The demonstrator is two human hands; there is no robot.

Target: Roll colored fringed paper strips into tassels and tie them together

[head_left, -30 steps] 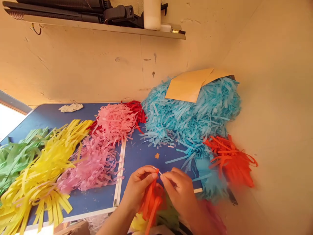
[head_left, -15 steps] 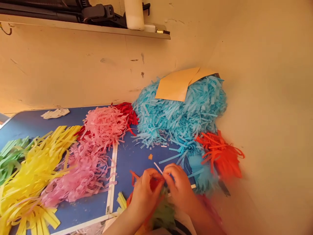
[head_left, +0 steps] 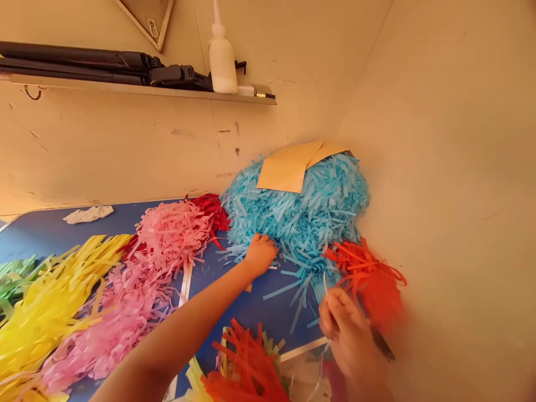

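Observation:
My left hand (head_left: 262, 254) reaches across the blue table to the lower edge of a big heap of light-blue paper fringe (head_left: 301, 218). Its fingers curl downward at the fringe, and whatever may be between them is hidden. On the right, my right hand (head_left: 347, 324) is closed, pinching a thin white string (head_left: 325, 283) whose end sticks up above the fingers. A pale strand also hangs below that hand. Nearest me, between my arms, lies a bunch of orange-red paper fringe (head_left: 247, 363).
Pink fringe (head_left: 173, 229), yellow fringe (head_left: 50, 312) and green fringe (head_left: 17, 279) cover the table's left. Brown paper pieces (head_left: 282, 167) rest on the blue heap. Another orange-red bunch (head_left: 377, 285) sits by the right wall. Above, a shelf (head_left: 138, 92) carries a white bottle (head_left: 223, 64).
My hands were together over the near edge with the white string between them. The left hand has moved forward to the blue heap; the right has shifted right with the string.

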